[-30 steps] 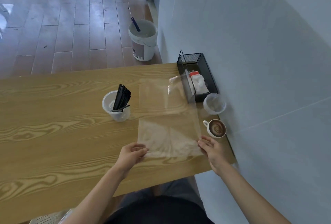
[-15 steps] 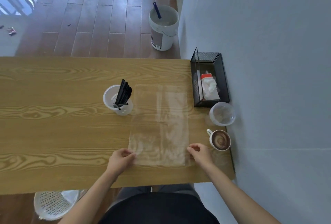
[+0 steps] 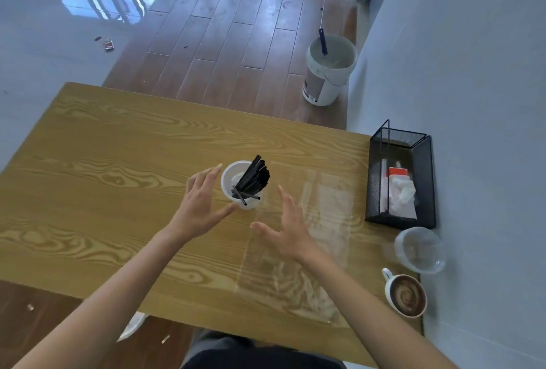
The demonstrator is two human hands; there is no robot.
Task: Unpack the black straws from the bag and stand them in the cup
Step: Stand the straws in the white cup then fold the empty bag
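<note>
- The black straws are seen standing in the cup, as one bundle that leans toward the right rim; one or two short pieces lie across the near rim of the cup.
- The cup is white and translucent, and it stands upright on the wooden table, about in the middle of it.
- The left hand is held just left of the cup with the fingers straight and spread apart. Its thumb points toward the near base of the cup; if it touches there cannot be told. Nothing is held in it.
- The right hand is held just right of the cup, also with fingers straight and apart and the thumb spread to the left. Nothing is gripped by it. It is seen over the left edge of the bag; contact cannot be told.
- The bag is clear plastic and lies flat on the table, to the right of the cup, with its length running away from the person.
- Further right, near the wall, a black mesh box with white packets inside is placed, then a clear lid, then a coffee cup with brown foam.
- On the floor behind the table a white bucket is standing.
</note>
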